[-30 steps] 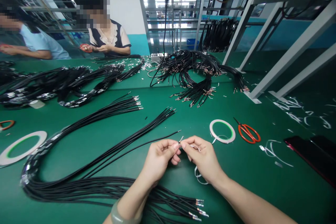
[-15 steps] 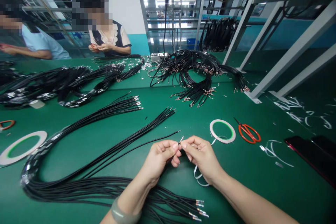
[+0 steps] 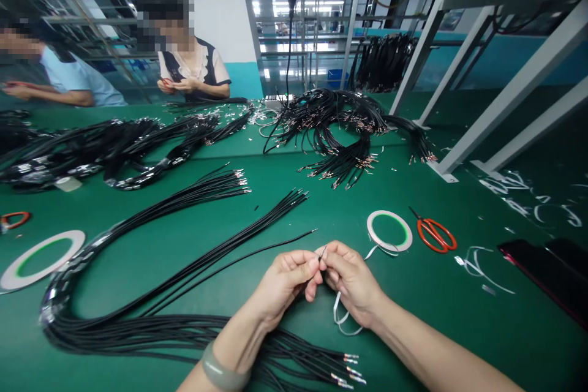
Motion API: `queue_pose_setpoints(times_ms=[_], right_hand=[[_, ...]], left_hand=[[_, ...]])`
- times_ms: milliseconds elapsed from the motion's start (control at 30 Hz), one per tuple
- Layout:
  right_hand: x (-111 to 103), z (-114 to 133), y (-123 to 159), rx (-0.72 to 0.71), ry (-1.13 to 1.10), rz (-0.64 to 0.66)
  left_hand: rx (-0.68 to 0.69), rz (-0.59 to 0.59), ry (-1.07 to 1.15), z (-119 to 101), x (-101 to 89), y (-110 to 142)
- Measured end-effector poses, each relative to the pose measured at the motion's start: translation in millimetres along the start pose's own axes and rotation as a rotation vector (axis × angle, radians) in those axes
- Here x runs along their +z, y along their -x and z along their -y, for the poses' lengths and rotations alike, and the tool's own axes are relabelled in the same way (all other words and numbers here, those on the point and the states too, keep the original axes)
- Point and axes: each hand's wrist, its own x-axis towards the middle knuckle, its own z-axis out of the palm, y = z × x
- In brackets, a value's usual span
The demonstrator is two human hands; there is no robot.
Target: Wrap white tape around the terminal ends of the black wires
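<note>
Fingertips of both my hands meet over the green table, pinched around the end of a thin black cable (image 3: pixel 320 259). My left hand (image 3: pixel 285 282) grips the cable from the left, and the rest of it is mostly hidden behind the fingers. My right hand (image 3: pixel 353 282) closes on the same end from the right. A narrow white tape strip (image 3: pixel 339 315) hangs in a loop below the right hand. Beneath my left forearm runs a cable bundle (image 3: pixel 160 331), bound with shiny tape at its bend. One separate black cable (image 3: pixel 257 249) ends just above the left hand.
A white tape roll (image 3: pixel 373 239) and orange-handled scissors (image 3: pixel 436 234) lie beyond my right hand. Another tape roll (image 3: pixel 68 239) is at left. Piled cables (image 3: pixel 331 104) cover the back. Metal legs (image 3: pixel 496 98) rise at right. Two co-workers sit across, one in a dark vest (image 3: pixel 209 70).
Both hands have shifted slightly, with the right fingers drawn closer over the cable end. The hanging tape loop has swung a little left and down.
</note>
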Motion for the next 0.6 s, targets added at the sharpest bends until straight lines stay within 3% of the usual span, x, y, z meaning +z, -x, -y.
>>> queue_pose_setpoints(times_ms=[267, 433, 600], right_hand=[[-16.8, 3.2, -10.3, -0.160, 0.052, -0.162], [-15.9, 5.1, -5.9, -0.203, 0.120, -0.160], [-16.2, 3.4, -4.4, -0.250, 0.187, -0.161]], left_hand=[[0.082, -0.133, -0.262, 2.0, -1.9, -1.3], [0.412, -0.325, -0.651, 7.1, -3.5, -0.1], [0.634, -0.348, -0.927, 6.2, -1.4, 4.4]])
